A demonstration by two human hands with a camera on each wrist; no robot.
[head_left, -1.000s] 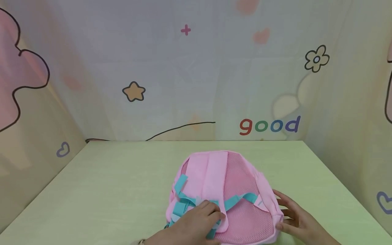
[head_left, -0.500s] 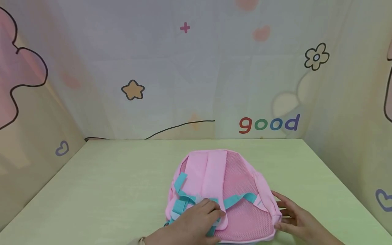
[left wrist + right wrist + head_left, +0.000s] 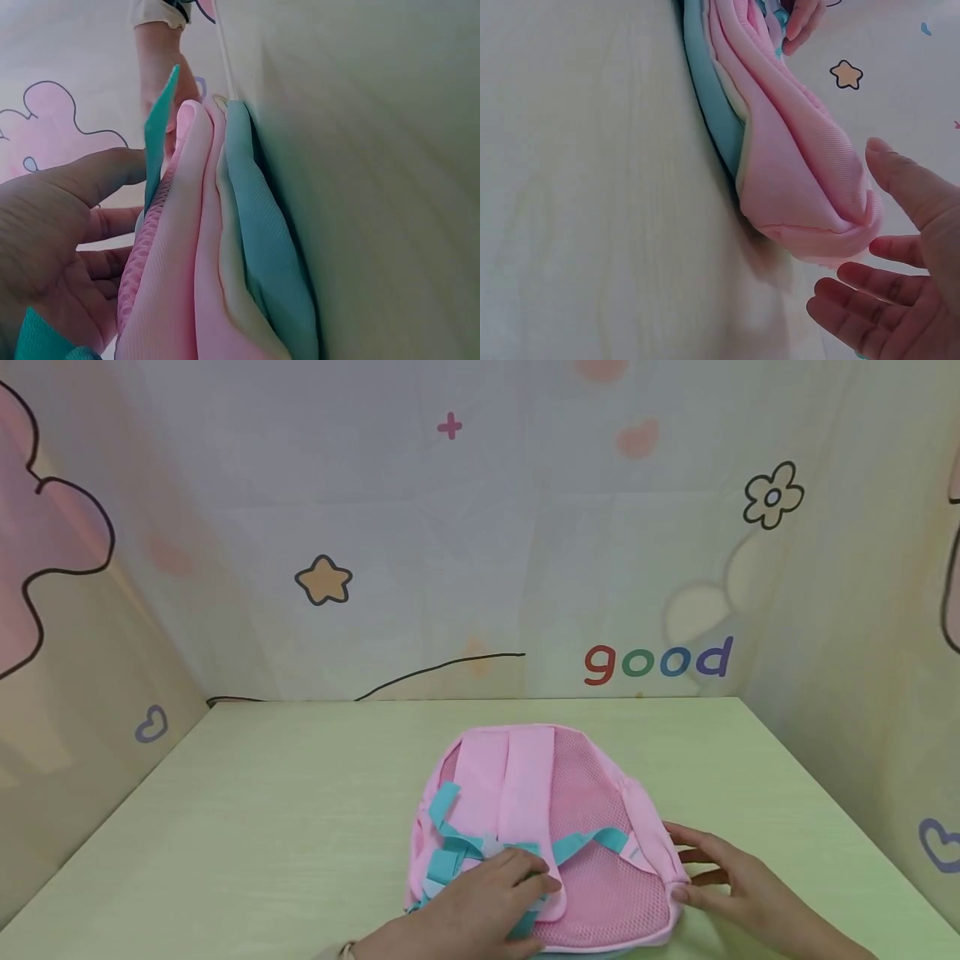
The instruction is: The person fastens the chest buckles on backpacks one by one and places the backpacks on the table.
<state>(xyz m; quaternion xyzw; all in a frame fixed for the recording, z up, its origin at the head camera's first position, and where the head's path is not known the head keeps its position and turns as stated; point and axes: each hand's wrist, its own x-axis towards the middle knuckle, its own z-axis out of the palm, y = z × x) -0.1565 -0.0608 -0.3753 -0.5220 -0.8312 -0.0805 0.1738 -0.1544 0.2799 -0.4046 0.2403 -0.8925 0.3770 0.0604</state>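
A pink backpack [image 3: 592,877] with mesh panels, a padded strap [image 3: 527,785] and teal webbing [image 3: 446,866] lies back side up on the table. Over the lower part of its straps rests my left hand [image 3: 487,893], its fingers bent; the fingertips' contact is partly hidden. The left wrist view has the thumb beside an upright teal webbing end [image 3: 157,139], with the backpack's layered pink and teal side [image 3: 202,247] just beyond. At the backpack's right lower corner is my right hand [image 3: 731,885], fingers spread and slightly bent. The right wrist view places its fingertips close to that pink corner [image 3: 817,217].
The pale green tabletop [image 3: 247,827] extends around the backpack. Printed fabric walls [image 3: 375,485] enclose the table at the back and both sides.
The backpack and both hands stay almost in place. The whole head view has shifted up slightly, and my right hand has moved very slightly.
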